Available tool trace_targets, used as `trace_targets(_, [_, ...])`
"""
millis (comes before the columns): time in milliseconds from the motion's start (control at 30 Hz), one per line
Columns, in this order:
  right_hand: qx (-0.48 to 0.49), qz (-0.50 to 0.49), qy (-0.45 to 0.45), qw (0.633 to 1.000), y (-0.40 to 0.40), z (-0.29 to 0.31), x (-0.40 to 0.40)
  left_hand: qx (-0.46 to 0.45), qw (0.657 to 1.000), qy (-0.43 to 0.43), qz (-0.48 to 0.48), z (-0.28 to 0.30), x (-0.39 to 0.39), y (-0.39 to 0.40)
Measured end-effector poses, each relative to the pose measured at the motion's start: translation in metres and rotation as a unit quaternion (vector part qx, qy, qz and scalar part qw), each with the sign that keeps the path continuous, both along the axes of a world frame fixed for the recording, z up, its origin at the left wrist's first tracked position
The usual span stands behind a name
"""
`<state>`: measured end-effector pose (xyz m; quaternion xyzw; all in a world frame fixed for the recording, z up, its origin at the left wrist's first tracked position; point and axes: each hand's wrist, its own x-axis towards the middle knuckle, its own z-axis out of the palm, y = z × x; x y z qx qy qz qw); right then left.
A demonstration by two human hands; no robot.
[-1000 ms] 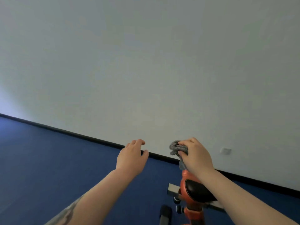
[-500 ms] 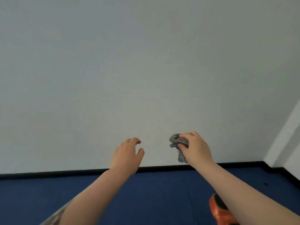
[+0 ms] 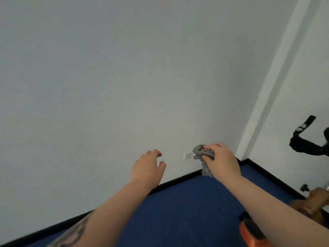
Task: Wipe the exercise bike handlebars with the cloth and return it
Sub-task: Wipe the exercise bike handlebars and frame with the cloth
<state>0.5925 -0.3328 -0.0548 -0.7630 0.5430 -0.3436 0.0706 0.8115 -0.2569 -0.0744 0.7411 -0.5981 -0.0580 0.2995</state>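
My right hand (image 3: 221, 162) is closed around a crumpled grey cloth (image 3: 202, 154), held out in the air in front of the white wall. A tail of the cloth hangs below my fingers. My left hand (image 3: 147, 168) is held out beside it, empty, with the fingers loosely apart. A black handlebar (image 3: 302, 139) of an exercise bike shows at the right edge, well to the right of both hands. An orange and black bike part (image 3: 249, 232) pokes in at the bottom right, under my right forearm.
A white wall fills most of the view and meets a second wall at a corner on the right. A black skirting board (image 3: 178, 180) runs along the blue floor (image 3: 187, 211). A small white wall plate (image 3: 187, 155) sits just left of the cloth.
The view has swung to the right: the room corner and the black handlebar have come into sight. Both hands keep the same pose, the cloth still in my right hand.
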Motion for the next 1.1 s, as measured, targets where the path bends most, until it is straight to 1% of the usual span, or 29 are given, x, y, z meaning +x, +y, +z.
trace_targets(167, [-0.012, -0.048, -0.011, 0.999, -0.048, 0.006, -0.003, 0.012, 0.997, -0.029, -0.068, 0.004, -0.004, -0.081])
trace_targets(300, [-0.025, -0.099, -0.060, 0.993, -0.100, 0.005, -0.011, 0.000, 0.994, -0.043, -0.103, 0.013, -0.005, -0.151])
trace_targets(400, [-0.027, -0.137, -0.071, 0.988, -0.130, -0.002, -0.020, -0.005, 0.988, -0.052, -0.147, 0.016, -0.014, -0.200])
trace_targets(567, [-0.011, -0.203, -0.065, 0.977, -0.173, -0.005, -0.035, -0.027, 0.975, -0.028, -0.218, 0.022, -0.037, -0.279])
trace_targets(700, [-0.006, -0.254, -0.047, 0.966, -0.211, -0.006, -0.051, -0.031, 0.960, -0.032, -0.276, 0.021, -0.058, -0.345])
trace_targets(867, [-0.031, -0.350, -0.040, 0.936, -0.264, -0.005, -0.072, -0.048, 0.929, -0.027, -0.366, 0.022, -0.085, -0.435])
trace_targets(1000, [-0.027, -0.423, -0.045, 0.904, -0.295, -0.003, -0.091, -0.055, 0.900, -0.025, -0.431, 0.028, -0.113, -0.501])
trace_targets(1100, [-0.018, -0.472, -0.036, 0.881, -0.306, -0.003, -0.105, -0.055, 0.878, -0.003, -0.476, 0.031, -0.143, -0.533])
